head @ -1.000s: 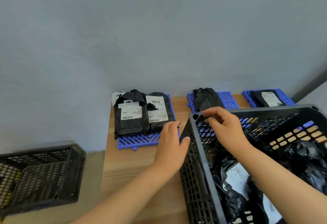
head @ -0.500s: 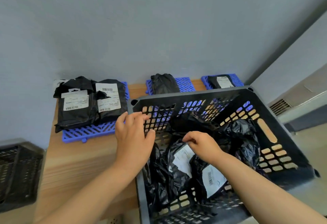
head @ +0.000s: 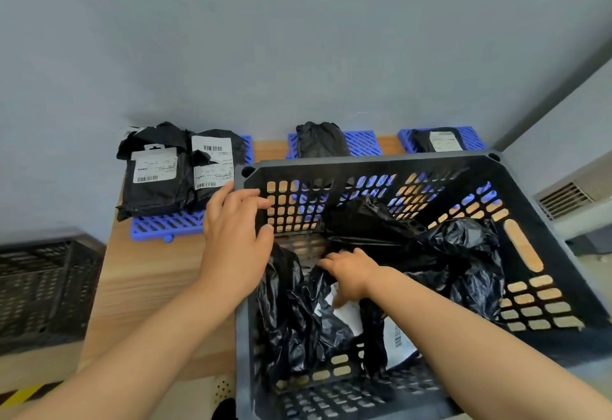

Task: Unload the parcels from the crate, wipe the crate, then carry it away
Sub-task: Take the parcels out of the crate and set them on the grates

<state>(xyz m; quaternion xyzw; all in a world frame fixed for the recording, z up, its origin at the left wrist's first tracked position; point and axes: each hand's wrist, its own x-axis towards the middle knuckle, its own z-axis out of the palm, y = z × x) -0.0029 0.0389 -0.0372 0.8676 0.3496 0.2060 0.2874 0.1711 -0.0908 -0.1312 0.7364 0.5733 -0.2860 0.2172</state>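
Inside crate (head: 364, 163) on tabletop (head: 149, 280), right hand (head: 351, 274) clamps labelled parcel (head: 346, 315); left hand (head: 231, 240), fingers apart, at crate wall. Better brace crate, lift parcel straight up, not snag other parcels (head: 463, 254), put on blue mat (head: 165, 226).

crate (head: 364, 162) top: open from above | inside: floor crowded with black parcels (head: 463, 247) | worktop (head: 149, 280) left of crate: bare strip | back edge: loaded blue mats (head: 165, 225) against wall (head: 298, 55)

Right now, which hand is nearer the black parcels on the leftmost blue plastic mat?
Left. The left hand is beside the black parcels; the right hand is inside the black crate.
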